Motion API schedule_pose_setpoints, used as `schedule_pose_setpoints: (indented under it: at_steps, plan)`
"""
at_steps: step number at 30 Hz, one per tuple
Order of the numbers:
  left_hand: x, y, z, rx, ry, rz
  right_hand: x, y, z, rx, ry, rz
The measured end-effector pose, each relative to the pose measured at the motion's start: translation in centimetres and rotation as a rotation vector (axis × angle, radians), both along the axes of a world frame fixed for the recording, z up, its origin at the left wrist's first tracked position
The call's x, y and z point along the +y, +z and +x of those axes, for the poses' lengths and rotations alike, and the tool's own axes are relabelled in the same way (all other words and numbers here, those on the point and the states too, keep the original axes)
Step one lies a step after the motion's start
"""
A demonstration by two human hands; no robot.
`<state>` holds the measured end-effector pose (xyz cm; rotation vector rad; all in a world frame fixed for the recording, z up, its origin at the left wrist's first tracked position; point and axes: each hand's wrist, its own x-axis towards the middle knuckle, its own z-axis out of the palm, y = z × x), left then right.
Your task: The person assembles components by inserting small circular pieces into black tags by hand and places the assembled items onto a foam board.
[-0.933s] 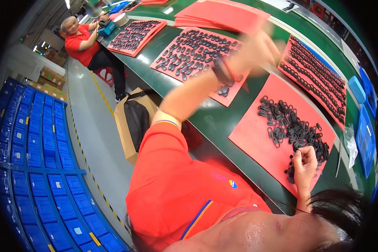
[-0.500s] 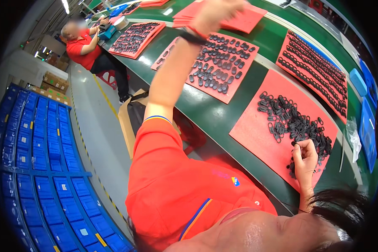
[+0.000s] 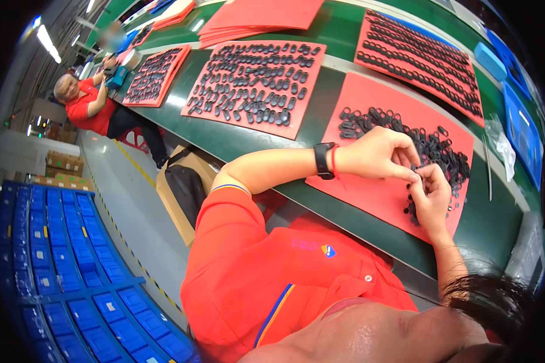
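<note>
My left hand (image 3: 378,154), with a dark band at its wrist, reaches over a loose pile of small black oval parts with ring-like openings (image 3: 451,160). Its thumb and index finger pinch together. Opposite it, my right hand (image 3: 433,199) is closed too, its fingertips meeting those of the left. Between them is a small black part, mostly hidden by the fingers. The pile lies under and beyond both hands on a red foam sheet (image 3: 351,175), with a few small round black pieces (image 3: 410,212) beside my right hand.
Rows of black parts cover another red sheet (image 3: 297,124) to the left and a further one (image 3: 418,66) beyond. Stacked red sheets (image 3: 272,15) lie farther back on the green table (image 3: 321,91). Blue trays (image 3: 521,136) stand at right. A co-worker (image 3: 88,103) sits at far left.
My left hand has come from above the far red sheets down to the pile and met my right hand, its fingers now pinched. The whole view has shifted somewhat.
</note>
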<state>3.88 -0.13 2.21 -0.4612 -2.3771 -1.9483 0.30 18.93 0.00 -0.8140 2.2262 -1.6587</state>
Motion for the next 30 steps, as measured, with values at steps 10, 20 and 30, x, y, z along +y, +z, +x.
schedule_pose_setpoints:
  at_steps: [10, 20, 30]
  plan:
    - [-2.9, 1.5, 0.3, 0.042, 0.191, -0.136, -0.6, 0.9, 0.3, 0.081, 0.021, -0.052]
    - [-22.5, 4.3, 4.9, -0.046, 0.747, -0.298, -0.6, 0.4, -0.1, 0.224, 0.091, 0.023]
    - [-30.9, 3.8, 3.9, -0.149, 0.835, -0.565, -0.9, 0.4, 0.0, 0.306, 0.103, 0.029]
